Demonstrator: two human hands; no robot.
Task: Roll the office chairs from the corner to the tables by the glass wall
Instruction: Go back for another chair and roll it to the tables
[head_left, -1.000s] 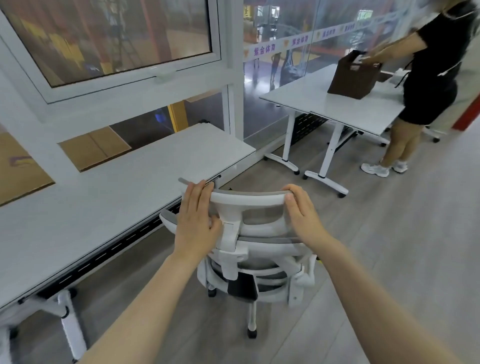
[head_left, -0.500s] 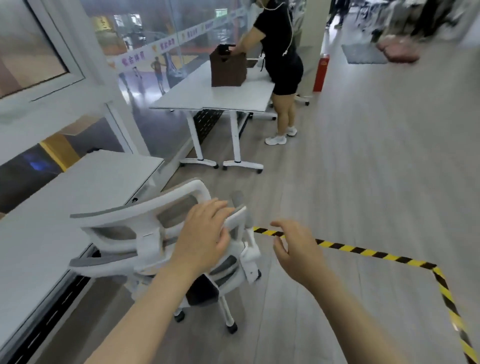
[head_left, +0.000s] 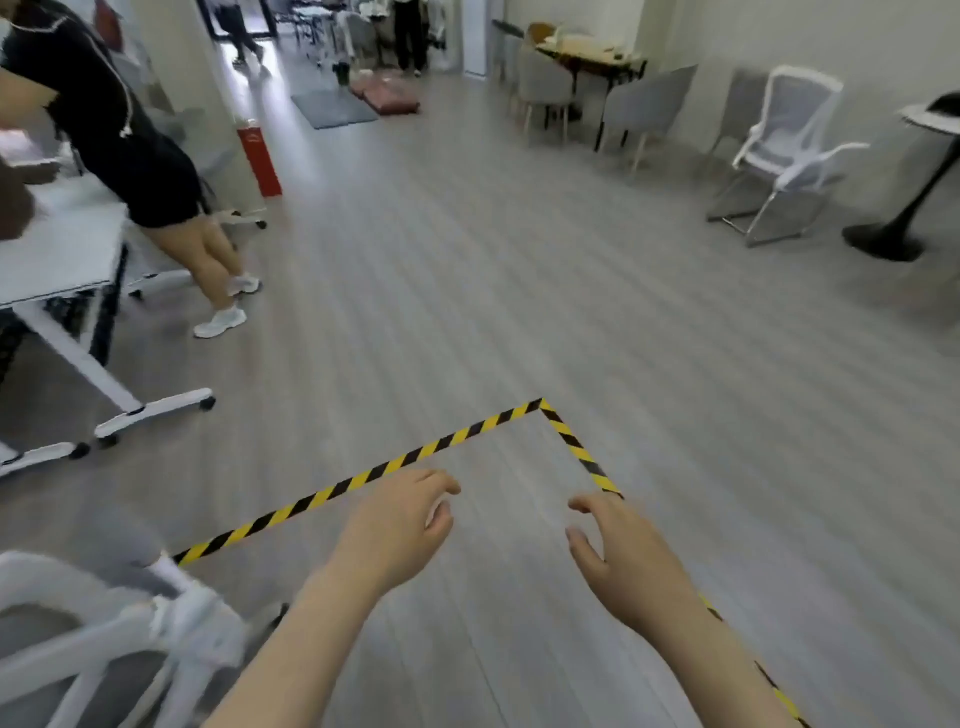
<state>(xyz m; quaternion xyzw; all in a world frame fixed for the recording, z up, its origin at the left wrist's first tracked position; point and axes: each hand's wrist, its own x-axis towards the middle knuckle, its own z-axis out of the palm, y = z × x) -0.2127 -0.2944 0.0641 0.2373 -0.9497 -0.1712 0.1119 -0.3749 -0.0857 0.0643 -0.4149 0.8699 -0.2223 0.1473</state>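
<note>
Fingers of both the left hand (head_left: 400, 525) and right hand (head_left: 623, 556) hung loosely curled, empty; the white mesh office chair (head_left: 119, 629) sat released at lower left. Judged between chairs; next, fetching another.

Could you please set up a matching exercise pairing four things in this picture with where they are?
Things:
1. hazard tape
2. white mesh chair
3. red post
4. white office chair

Places:
A. bottom left corner, beside the left forearm
B. far right, by the wall
C. on the floor, beyond both hands
D. upper left, behind the person in black

Pairs: 1-C, 2-B, 3-D, 4-A
</note>
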